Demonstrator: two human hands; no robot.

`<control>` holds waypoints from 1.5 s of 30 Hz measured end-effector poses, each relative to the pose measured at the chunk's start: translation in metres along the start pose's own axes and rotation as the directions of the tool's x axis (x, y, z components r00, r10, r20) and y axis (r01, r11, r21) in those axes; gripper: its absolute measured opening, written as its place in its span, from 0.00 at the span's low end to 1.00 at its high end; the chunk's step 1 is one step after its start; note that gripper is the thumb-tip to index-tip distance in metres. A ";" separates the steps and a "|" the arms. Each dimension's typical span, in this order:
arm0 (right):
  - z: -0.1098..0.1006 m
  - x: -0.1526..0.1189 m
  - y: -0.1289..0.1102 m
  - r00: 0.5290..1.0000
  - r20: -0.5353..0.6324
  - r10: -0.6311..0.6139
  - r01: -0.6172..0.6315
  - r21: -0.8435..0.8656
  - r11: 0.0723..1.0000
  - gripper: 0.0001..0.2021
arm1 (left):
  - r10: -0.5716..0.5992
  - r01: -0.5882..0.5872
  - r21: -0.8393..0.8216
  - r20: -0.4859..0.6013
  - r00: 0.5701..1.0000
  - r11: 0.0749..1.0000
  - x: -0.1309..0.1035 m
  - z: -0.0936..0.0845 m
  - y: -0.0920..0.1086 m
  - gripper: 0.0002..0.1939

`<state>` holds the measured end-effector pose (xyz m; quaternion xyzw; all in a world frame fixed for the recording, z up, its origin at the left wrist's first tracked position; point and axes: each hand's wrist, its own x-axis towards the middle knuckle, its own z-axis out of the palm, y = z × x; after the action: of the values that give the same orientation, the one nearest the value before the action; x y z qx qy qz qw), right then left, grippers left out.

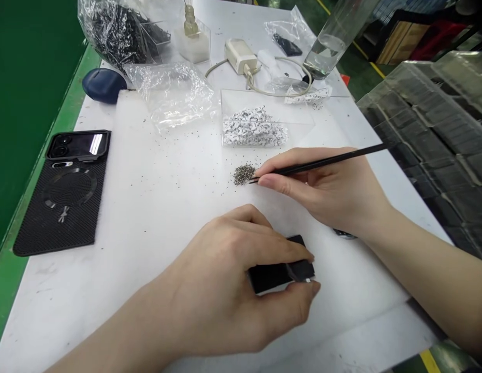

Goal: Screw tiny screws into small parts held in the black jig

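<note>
Black tweezers (326, 161) are pinched in my right hand (334, 191), their tips at the edge of a small pile of tiny metal pieces (244, 174). Whether a piece sits between the tips is too small to tell. Nearer to me, my left hand (241, 280) grips a black rectangular block (267, 277) on the white work surface, thumb and forefinger at its right end. A small part with a white tip (307, 280) shows between those fingers. A clear box of small white and black parts (254, 127) lies beyond the pile.
A phone in a black case (70, 191) lies at the left edge. Behind are a crumpled plastic bag (174, 96), a dark blue rounded object (104, 85), a bag of black parts (116, 36), a white charger with cable (241, 56) and a clear bottle (334, 44). Stacked clear trays (438, 134) stand right.
</note>
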<state>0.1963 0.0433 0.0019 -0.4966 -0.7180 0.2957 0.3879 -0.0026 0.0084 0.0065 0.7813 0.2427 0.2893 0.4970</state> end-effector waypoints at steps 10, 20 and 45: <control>0.005 -0.003 -0.003 0.999 -0.050 -0.013 0.010 -0.049 0.999 0.03 | -0.003 0.003 -0.017 0.001 1.000 1.000 0.001 0.000 -0.002 0.08; 0.002 -0.001 -0.001 1.000 -0.025 0.003 -0.003 -0.021 1.000 0.01 | 0.013 -0.013 -0.006 -0.007 1.000 1.000 -0.001 0.001 -0.002 0.10; 0.002 -0.003 0.000 0.999 -0.004 0.046 -0.046 0.012 0.999 0.02 | 0.012 -0.012 0.012 -0.010 1.000 1.000 0.002 0.001 -0.002 0.09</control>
<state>0.1952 0.0404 0.0000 -0.5113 -0.7038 0.3077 0.3855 -0.0006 0.0099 0.0053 0.7841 0.2424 0.2948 0.4894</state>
